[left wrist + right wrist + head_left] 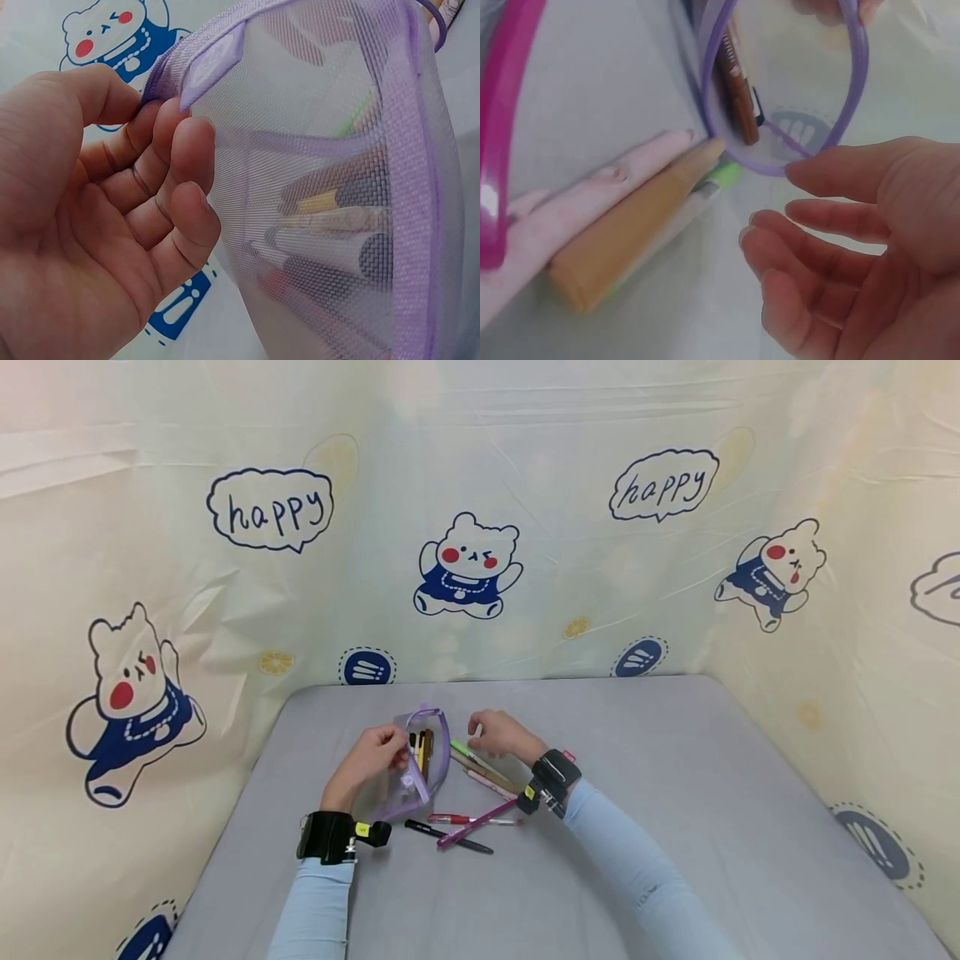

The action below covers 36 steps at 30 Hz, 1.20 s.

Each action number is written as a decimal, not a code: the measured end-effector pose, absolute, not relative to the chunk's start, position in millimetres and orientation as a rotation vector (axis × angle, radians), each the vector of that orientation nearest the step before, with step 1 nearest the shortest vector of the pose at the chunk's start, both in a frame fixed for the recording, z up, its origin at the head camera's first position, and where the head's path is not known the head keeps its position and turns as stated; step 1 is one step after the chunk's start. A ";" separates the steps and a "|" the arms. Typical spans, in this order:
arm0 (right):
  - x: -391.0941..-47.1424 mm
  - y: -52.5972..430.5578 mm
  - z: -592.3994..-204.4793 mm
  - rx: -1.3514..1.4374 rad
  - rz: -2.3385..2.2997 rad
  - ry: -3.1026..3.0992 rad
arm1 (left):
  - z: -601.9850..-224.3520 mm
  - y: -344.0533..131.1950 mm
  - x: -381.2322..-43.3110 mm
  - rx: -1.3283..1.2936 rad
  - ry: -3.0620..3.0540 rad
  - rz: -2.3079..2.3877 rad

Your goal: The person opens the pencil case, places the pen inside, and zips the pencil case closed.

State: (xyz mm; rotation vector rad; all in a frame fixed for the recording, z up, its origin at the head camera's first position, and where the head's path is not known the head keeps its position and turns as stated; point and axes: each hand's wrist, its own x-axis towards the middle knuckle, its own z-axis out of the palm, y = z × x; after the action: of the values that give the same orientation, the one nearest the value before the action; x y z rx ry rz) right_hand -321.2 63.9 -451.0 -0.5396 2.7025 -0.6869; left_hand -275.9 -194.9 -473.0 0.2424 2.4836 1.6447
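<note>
A see-through mesh pencil pouch with purple edging gapes between my hands, with several pens and markers inside, a brown marker among them. My left hand pinches its purple edge between thumb and index finger, the other fingers loosely bent. To the right of the pouch, my right hand hovers with relaxed fingers and nothing held. Below that hand lie a green pen, a tan marker and a pale pink pen.
Nearer me on the grey table, a magenta pen lies across a red-and-clear pen and a black pen. A printed curtain stands behind and at both sides.
</note>
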 end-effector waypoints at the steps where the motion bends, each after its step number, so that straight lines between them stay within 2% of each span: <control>1: -320.8 64.7 -451.8 -0.539 -0.661 2.712 | -473.5 -194.9 -276.1 0.243 2.484 1.643; 36: -314.8 66.6 -475.1 -0.637 -0.358 2.775 | -467.6 -203.8 -273.7 0.256 2.457 1.705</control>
State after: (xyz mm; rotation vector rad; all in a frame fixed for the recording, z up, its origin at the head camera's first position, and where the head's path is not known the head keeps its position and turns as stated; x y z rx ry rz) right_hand -314.8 66.6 -475.1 -0.6370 2.7755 -0.3576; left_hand -273.7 -203.8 -467.6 0.2562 2.4574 1.7050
